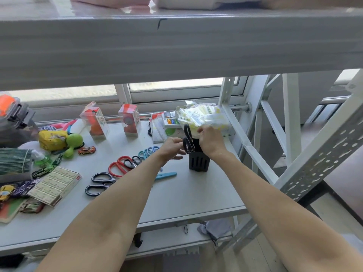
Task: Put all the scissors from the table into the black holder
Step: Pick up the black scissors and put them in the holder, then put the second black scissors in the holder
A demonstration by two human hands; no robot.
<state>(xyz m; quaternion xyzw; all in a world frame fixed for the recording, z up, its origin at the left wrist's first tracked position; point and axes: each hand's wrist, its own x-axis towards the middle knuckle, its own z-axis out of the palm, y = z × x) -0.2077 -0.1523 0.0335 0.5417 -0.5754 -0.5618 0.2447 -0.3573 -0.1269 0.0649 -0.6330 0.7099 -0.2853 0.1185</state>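
The black slotted holder (198, 161) stands upright on the white table (186, 197), right of the middle. Black-handled scissors (188, 136) stick out of its top, handles up. My right hand (211, 141) is closed over the holder's top, fingers at the upper handle loop. My left hand (173, 149) touches the lower handle loops from the left. On the table lie red scissors (117, 165), small black scissors (132, 161), large dark scissors (100, 183), light blue scissors (148, 151) and a blue blade-like piece (167, 175), partly hidden by my left forearm.
A wide shelf beam (176, 46) hangs overhead. Clear toy boxes (94, 122), a bag of packets (204, 116), plush toys (59, 140), toy cars (86, 150) and a flat carton (55, 183) crowd the left and back. Metal rack struts (314, 154) stand right.
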